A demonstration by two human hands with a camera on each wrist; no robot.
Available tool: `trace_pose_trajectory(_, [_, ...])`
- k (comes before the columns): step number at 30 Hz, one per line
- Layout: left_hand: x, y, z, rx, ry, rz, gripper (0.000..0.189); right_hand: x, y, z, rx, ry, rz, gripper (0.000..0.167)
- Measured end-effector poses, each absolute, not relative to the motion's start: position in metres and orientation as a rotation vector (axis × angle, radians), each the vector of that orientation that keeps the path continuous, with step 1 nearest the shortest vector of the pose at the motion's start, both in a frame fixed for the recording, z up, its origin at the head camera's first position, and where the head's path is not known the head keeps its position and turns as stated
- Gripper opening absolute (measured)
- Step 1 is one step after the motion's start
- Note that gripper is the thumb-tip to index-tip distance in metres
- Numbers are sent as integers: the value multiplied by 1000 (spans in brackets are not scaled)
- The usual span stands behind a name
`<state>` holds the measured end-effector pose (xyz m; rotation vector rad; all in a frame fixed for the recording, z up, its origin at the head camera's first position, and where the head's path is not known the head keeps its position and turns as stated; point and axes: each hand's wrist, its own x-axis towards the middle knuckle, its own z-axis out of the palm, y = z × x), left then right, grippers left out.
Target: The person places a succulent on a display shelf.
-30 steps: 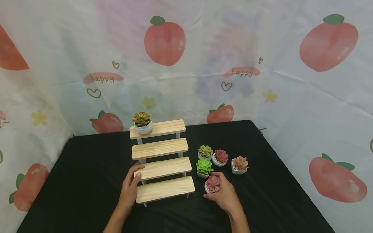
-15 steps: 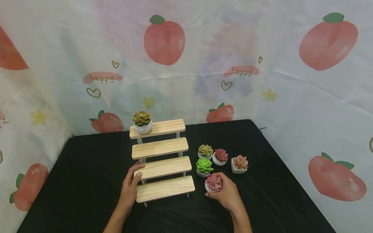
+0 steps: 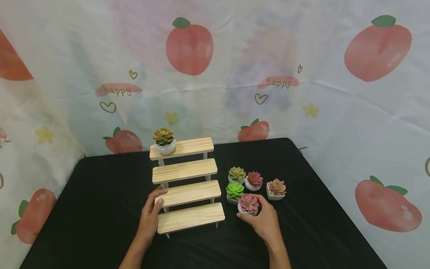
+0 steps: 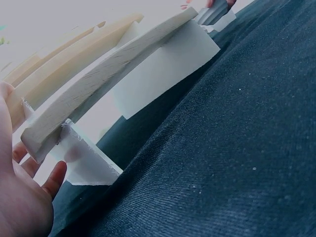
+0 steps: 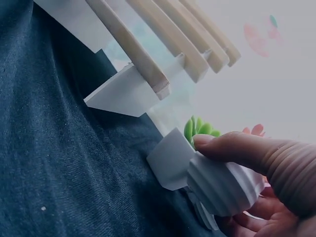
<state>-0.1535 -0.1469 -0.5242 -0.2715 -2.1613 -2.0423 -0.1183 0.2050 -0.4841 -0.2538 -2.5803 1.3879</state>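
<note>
In the head view my right hand [image 3: 267, 221] pinches a pink potted succulent [image 3: 249, 203] by its white pot, thumb on the near side. The right wrist view shows the pot's ridged wall [image 5: 222, 185] tilted between thumb and fingers, overlapping the square pot of the bright green succulent [image 3: 234, 190]. My left hand [image 3: 149, 215] grips the left end of a stepped wooden display stand [image 3: 189, 193], its thumb at the third shelf from the top. White supports [image 4: 91, 155] hold up the shelves. On the top shelf, at its left end, sits a green-and-red succulent [image 3: 164, 141].
Behind the held pot stand an olive-green succulent [image 3: 236, 175] and a dark red one [image 3: 254, 181]. Farther right is a peach-pink succulent [image 3: 276, 189] in a square pot. A black cloth [image 3: 319, 231] covers the table, and a fruit-print curtain [image 3: 221, 108] hangs around it.
My right hand has moved slightly away from me with the pink succulent, which now partly overlaps the bright green succulent's pot. The left hand and the stand keep their place.
</note>
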Motion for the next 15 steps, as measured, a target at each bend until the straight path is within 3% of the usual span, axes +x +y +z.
trace_pose_trajectory(15, [-154, -146, -524, -256, -2166, -2045, 31, -120, 205, -482, -361, -2397, 1422, 68])
